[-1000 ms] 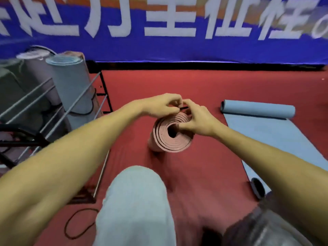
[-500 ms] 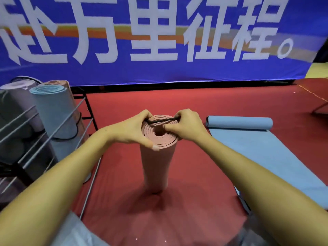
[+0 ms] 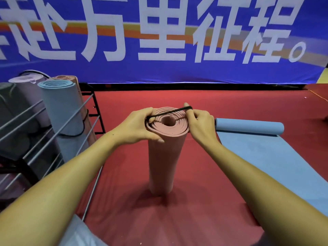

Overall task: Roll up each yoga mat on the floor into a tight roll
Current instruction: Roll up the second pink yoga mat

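Pink mat roll [image 3: 165, 157] stands upright on the red floor [image 3: 204, 183], left hand [image 3: 136, 128] gripping its top edge. Right hand [image 3: 200, 125] stretches a black band [image 3: 170, 111] across the opening; a half-rolled blue mat [image 3: 266, 153] lies right, a rack [image 3: 44, 130] of rolls left.
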